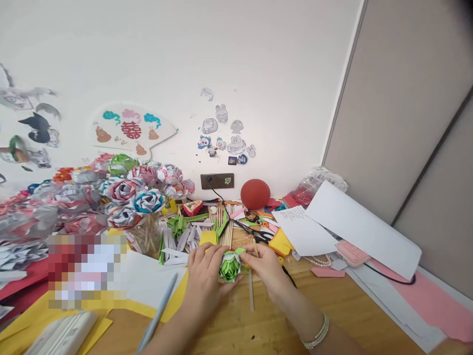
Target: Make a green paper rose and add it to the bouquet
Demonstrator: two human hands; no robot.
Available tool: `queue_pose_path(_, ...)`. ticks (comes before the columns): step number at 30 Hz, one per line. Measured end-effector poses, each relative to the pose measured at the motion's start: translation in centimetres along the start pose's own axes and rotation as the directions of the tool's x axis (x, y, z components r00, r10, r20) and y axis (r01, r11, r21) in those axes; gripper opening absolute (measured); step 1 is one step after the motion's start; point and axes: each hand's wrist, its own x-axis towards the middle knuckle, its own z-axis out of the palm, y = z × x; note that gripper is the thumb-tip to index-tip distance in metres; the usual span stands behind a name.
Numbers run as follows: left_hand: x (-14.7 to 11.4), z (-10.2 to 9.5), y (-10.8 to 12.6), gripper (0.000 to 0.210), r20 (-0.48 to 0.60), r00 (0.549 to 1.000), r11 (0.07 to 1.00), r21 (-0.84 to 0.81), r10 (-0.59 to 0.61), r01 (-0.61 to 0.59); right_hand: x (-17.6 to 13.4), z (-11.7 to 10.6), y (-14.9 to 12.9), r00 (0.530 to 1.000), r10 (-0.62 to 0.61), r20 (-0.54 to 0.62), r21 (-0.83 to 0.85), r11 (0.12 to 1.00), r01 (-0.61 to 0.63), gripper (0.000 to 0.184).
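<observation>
A green-and-white folded paper flower (229,267) sits in my left hand (205,273), whose fingers close around its left side and over its back. My right hand (269,268) is at the flower's right edge, with thumb and fingers pinched on a short, thin wooden-looking stick (255,248). Close to those fingertips, a green paper tip (239,251) juts from the flower. Below the right fingers, a narrow pale paper strip (251,291) lies on the wooden table (236,330). My palms hide part of the flower's base.
Many paper flowers (125,190) stand at the left. Behind my hands lie wooden sticks (226,231), paper strips (183,239), black-handled scissors (262,235) and a red balloon (255,194). White sheets (362,227) and pink paper (432,296) cover the right. A grey-blue pen (158,310) lies near my left forearm.
</observation>
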Motion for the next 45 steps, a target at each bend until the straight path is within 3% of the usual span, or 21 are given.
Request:
queue_pose_path(7,0.2,-0.3,0.1,0.039,0.024,0.999,0.997,-0.068,0.043,-0.041,0.4,-1.3,-0.8,0.993,0.012,0.116,-0.103,0.995,0.0,0.019)
queue_pose_path(12,0.1,-0.1,0.3,0.035,0.042,0.998,0.995,-0.091,0.042,-0.038,0.5,-1.1,-0.7,0.994,-0.037,0.103,-0.235,0.97,0.061,0.012)
queue_pose_path(17,0.1,0.0,0.5,0.033,0.055,0.998,0.995,-0.097,0.016,-0.011,0.1,-0.3,-0.3,0.985,-0.166,0.036,-0.438,0.884,0.165,0.004)
queue_pose_path(24,0.2,-0.1,0.7,0.031,0.091,0.995,0.999,-0.026,-0.028,0.03,-0.9,0.1,-1.1,0.961,-0.265,0.077,-0.573,0.777,0.26,0.018)
queue_pose_path(27,0.1,0.0,0.6,0.03,0.112,0.993,0.999,0.007,-0.046,0.046,-1.4,0.3,-1.3,0.966,-0.24,0.092,-0.567,0.785,0.249,0.021)
queue_pose_path(34,-0.2,0.6,0.3,0.035,0.143,0.986,0.994,-0.061,-0.085,0.095,-1.1,-0.1,-1.4,0.993,-0.102,0.067,-0.429,0.895,0.121,0.024)
queue_pose_path(40,-0.2,0.7,0.6,0.033,0.201,0.975,0.981,-0.148,-0.094,0.126,-0.3,-0.7,-1.3,0.996,0.016,0.09,-0.438,0.898,0.025,0.021)
queue_pose_path(45,-0.3,0.9,0.8,0.03,0.195,0.974,0.967,-0.198,-0.118,0.157,-0.7,-0.3,-0.8,0.994,-0.019,0.109,-0.447,0.892,0.066,0.026)
